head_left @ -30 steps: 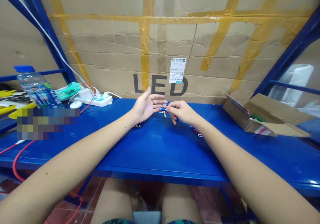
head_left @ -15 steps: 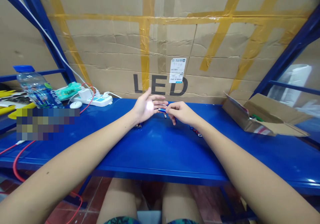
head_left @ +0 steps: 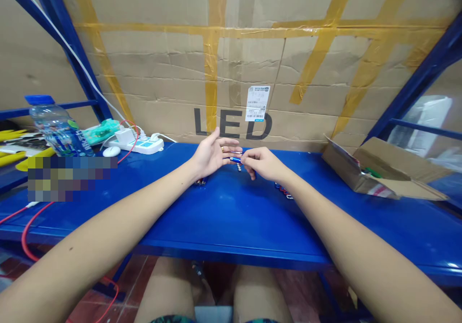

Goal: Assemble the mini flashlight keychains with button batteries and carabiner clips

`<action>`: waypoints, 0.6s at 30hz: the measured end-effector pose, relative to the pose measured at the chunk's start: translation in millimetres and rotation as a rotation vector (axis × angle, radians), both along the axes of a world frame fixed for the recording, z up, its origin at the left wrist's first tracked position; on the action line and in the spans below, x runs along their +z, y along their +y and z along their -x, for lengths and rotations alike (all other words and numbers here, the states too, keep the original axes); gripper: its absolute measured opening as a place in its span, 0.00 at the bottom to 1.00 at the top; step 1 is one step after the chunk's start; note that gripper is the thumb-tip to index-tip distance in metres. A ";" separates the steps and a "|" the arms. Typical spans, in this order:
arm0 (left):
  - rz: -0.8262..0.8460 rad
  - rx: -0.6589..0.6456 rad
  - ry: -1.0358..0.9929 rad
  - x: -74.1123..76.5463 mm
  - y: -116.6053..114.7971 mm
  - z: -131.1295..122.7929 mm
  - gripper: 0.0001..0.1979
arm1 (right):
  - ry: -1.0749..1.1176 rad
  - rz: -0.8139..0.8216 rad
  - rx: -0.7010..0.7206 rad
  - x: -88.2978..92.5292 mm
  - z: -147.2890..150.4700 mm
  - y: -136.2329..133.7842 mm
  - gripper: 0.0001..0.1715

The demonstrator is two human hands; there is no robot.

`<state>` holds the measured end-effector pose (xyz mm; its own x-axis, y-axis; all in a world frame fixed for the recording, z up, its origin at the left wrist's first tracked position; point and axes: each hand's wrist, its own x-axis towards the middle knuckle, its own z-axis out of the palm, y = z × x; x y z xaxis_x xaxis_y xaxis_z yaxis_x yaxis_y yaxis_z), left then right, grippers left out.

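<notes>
Small blue cylinder (head_left: 236, 160) with a silver end is in my right hand (head_left: 262, 163), above the middle of the blue desk (head_left: 231, 217) and not touching it. My right fingers are closed around one end of it in a pinch, and the silver end points to my left hand (head_left: 211, 155). My left hand is spread with the fingers apart and holds nothing; its palm is turned to the cylinder, and the fingertips are just beside the silver end. I cannot tell if they touch it. On one left finger I wear a thin ring (head_left: 222, 148). Some small pieces lie on the desk under and near my hands: a few under my left wrist (head_left: 200, 182), a few beside my right wrist (head_left: 283, 190), and some under the cylinder (head_left: 238, 167); they are too small to say what they are. Far to the right is an open cardboard box (head_left: 382, 169). On the left side, well apart from my hands, are a white power strip (head_left: 139, 145), a water bottle (head_left: 57, 130) and a red cable (head_left: 25, 226). Behind the desk stands a big taped carton (head_left: 325, 82) with the letters LED.
</notes>
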<state>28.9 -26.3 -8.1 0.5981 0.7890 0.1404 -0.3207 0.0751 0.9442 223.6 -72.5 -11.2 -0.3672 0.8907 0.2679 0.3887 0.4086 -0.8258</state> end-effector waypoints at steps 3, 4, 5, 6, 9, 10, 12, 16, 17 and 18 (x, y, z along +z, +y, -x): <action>0.043 0.000 -0.054 -0.1 1.1 -0.3 0.32 | 0.006 -0.002 -0.012 2.0 -0.7 -0.5 0.13; 0.052 0.002 -0.067 -0.1 1.5 -0.3 0.31 | 0.012 0.004 -0.019 2.7 -0.7 -0.8 0.13; 0.060 0.009 -0.077 0.0 1.7 -0.1 0.31 | 0.016 0.009 -0.025 3.5 -0.6 -1.1 0.13; 0.065 0.020 -0.082 0.1 1.9 0.0 0.31 | 0.016 0.011 -0.030 4.1 -0.4 -1.4 0.12; 0.068 0.060 -0.083 0.6 2.0 0.7 0.31 | 0.007 0.006 -0.038 4.8 0.0 -1.6 0.10; 0.066 0.071 -0.081 0.7 2.0 1.0 0.31 | 0.005 0.006 -0.040 4.6 0.1 -1.4 0.10; 0.061 0.086 -0.076 0.9 2.0 1.5 0.31 | -0.001 0.005 -0.045 3.7 -0.2 -0.6 0.09; 0.060 0.111 -0.067 1.3 3.2 2.5 0.31 | -0.024 -0.030 -0.035 1.8 -1.9 1.0 0.10; 0.062 0.117 -0.067 1.4 3.7 2.7 0.32 | -0.023 -0.031 -0.033 1.6 -2.2 1.2 0.11; 0.063 0.121 -0.067 1.4 4.2 2.9 0.32 | -0.019 -0.026 -0.035 1.5 -2.4 1.4 0.11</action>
<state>26.0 -22.1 -6.7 0.4893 0.8631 0.1251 -0.3931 0.0901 0.9151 226.0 -71.1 -9.7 -0.3414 0.8957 0.2849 0.4183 0.4163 -0.8073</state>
